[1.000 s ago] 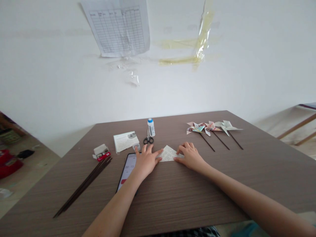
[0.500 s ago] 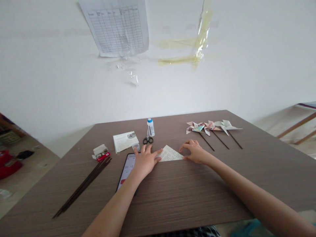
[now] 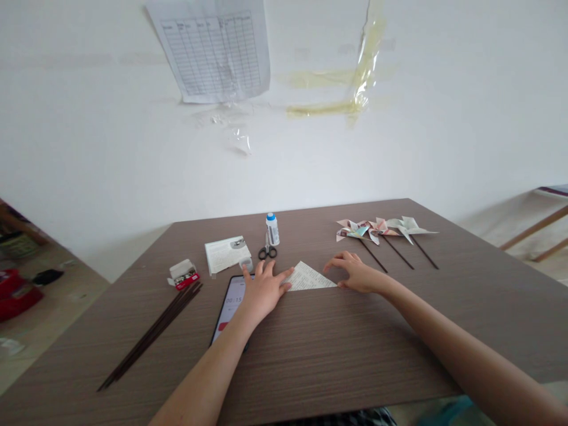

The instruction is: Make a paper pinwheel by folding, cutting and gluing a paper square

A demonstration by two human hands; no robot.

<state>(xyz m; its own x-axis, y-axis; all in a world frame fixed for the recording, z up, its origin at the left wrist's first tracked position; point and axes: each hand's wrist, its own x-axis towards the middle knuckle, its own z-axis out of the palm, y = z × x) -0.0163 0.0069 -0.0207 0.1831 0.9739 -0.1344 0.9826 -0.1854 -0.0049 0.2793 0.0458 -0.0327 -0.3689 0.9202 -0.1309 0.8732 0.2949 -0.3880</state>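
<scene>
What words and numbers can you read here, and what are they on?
"00:15": on the smartphone screen; further digits may be covered.
Too small or blurred to read: print on the folded paper triangle, wall sheet, blue-capped bottle, red-and-white box and top sheet of the paper stack.

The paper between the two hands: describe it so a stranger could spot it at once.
On the brown table, look between the left hand and the right hand. The pale paper lies there, dark-printed, its peak on the far side. Its triangular outline sets it apart from the many-pointed pinwheels at right and the pale rectangular item at left.
</scene>
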